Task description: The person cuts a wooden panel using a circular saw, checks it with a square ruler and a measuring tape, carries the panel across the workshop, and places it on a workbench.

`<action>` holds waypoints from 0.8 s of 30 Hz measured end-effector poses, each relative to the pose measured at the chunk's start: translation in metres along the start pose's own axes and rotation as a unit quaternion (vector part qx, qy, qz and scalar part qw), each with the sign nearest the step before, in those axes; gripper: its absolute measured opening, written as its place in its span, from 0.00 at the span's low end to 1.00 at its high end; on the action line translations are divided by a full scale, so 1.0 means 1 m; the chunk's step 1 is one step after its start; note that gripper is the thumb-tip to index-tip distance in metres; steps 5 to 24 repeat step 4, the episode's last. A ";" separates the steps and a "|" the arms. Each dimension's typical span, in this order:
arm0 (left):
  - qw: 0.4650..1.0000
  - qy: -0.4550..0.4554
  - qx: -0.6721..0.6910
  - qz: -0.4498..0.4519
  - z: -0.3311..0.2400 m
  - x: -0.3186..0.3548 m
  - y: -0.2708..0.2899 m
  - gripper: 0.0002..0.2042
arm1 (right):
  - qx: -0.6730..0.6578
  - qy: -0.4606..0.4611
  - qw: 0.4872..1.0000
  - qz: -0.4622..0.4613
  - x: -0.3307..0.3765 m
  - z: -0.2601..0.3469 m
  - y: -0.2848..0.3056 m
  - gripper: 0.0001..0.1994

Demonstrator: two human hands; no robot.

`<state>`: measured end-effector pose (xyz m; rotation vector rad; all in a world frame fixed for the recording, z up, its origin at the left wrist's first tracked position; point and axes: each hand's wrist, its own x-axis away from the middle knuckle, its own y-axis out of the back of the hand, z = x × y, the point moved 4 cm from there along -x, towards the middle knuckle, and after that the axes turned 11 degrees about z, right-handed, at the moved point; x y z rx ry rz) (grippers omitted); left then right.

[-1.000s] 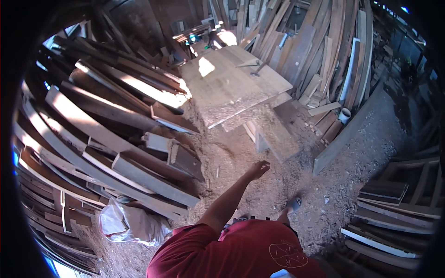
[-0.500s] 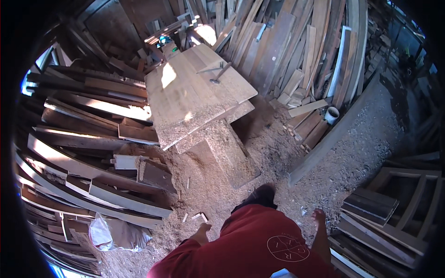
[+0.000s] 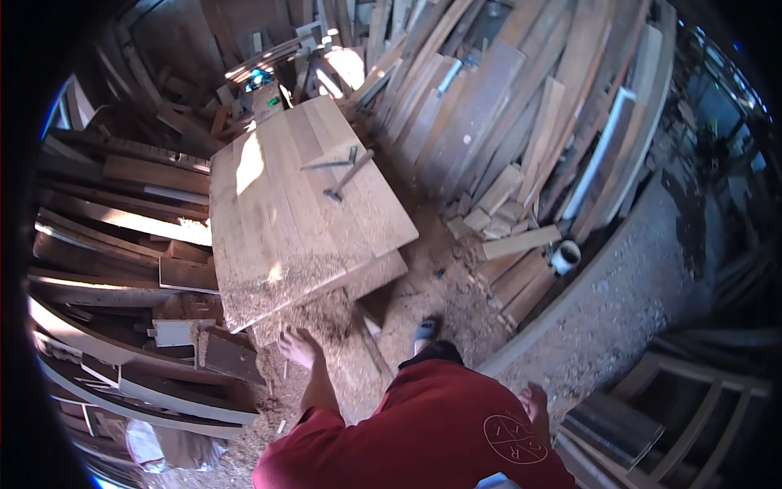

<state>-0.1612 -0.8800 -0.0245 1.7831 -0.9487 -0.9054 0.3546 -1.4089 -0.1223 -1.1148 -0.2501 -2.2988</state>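
My left hand (image 3: 300,346) reaches forward with its fingers spread, holding nothing. It hovers near the front edge of a wide panel of joined boards (image 3: 305,216), above a lower plank strewn with wood shavings. My right hand (image 3: 534,401) hangs by my right side, empty, fingers loosely bent and apart. On the panel, beyond both hands, lies a hammer (image 3: 345,181) with a wooden handle. Beside it rests a dark try square (image 3: 327,165). Shavings cover the near end of the panel.
Boards (image 3: 122,334) are stacked along the left. Tall planks (image 3: 481,114) lean at the back right. A white bucket (image 3: 565,257) stands near short timber. A low concrete ledge (image 3: 521,334) runs along the right, with wooden frames (image 3: 692,416) behind it. A white sack (image 3: 175,444) lies lower left.
I have stepped forward, so the panel and its tools appear nearer. My left hand has risen and moved forward to the panel's near edge. The right hand stays low at my side.
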 end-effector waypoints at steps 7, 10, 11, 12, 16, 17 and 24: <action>0.982 -0.067 0.154 0.081 -0.218 -0.046 -0.040 0.20 | 0.797 0.012 0.604 -0.028 -0.122 0.010 0.038 0.21; 0.982 -0.067 0.154 0.081 -0.218 -0.046 -0.040 0.20 | 0.797 0.012 0.604 -0.028 -0.122 0.010 0.038 0.21; 0.982 -0.067 0.154 0.081 -0.218 -0.046 -0.040 0.20 | 0.797 0.012 0.604 -0.028 -0.122 0.010 0.038 0.21; 0.982 -0.067 0.154 0.081 -0.218 -0.046 -0.040 0.20 | 0.797 0.012 0.604 -0.028 -0.122 0.010 0.038 0.21; 0.982 -0.067 0.154 0.081 -0.218 -0.046 -0.040 0.20 | 0.797 0.012 0.604 -0.028 -0.122 0.010 0.038 0.21; 0.982 -0.067 0.154 0.081 -0.218 -0.046 -0.040 0.20 | 0.797 0.012 0.604 -0.028 -0.122 0.010 0.038 0.21; 0.982 -0.067 0.154 0.081 -0.218 -0.046 -0.040 0.20 | 0.797 0.012 0.604 -0.028 -0.122 0.010 0.038 0.21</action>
